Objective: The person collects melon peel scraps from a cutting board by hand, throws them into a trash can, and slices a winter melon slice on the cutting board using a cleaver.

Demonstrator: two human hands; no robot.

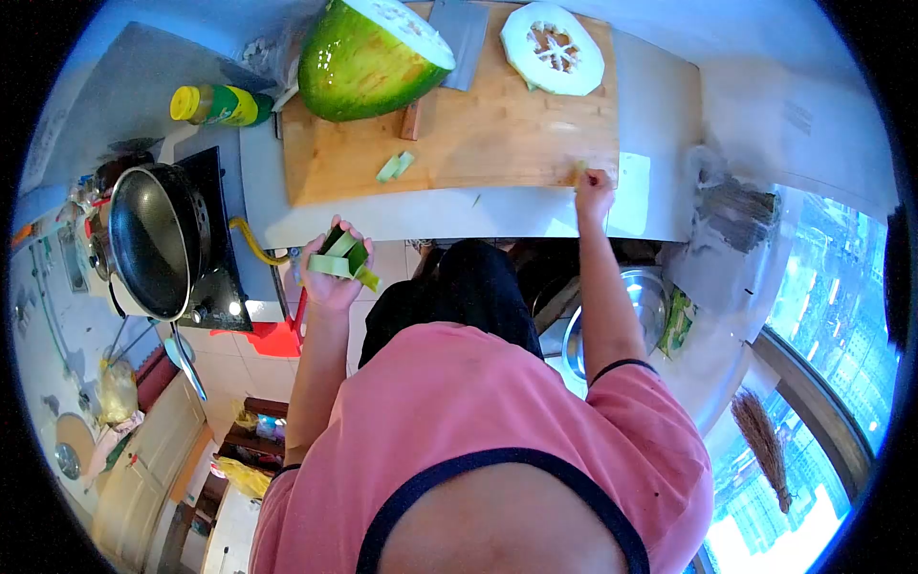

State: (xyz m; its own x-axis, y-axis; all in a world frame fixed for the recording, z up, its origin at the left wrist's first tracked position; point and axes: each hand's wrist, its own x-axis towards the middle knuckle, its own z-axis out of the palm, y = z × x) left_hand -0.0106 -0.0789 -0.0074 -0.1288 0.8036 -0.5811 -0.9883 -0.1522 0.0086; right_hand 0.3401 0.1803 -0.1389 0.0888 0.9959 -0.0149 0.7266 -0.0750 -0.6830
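Several green peel strips (332, 266) lie in my left hand (335, 277), its fingers wrapped round them, in front of the counter's edge. My right hand (594, 194) is closed at the lower right corner of the wooden board (497, 143), with a small greenish scrap at its fingertips. Small peel pieces (395, 166) rest near the board's lower left. A big cut green melon (368, 62) stands at the board's upper left, beside a cleaver (461, 43) with a wooden handle. At the upper right lies a peeled round slice (553, 50) with its seedy core showing.
A black pan (153, 241) sits on the stove at the left. Behind it lies a yellow-capped bottle (222, 105). Below the counter are a red object (273, 340) on the left and a metal basin (643, 306) on the right. A small broom (760, 445) hangs by the window.
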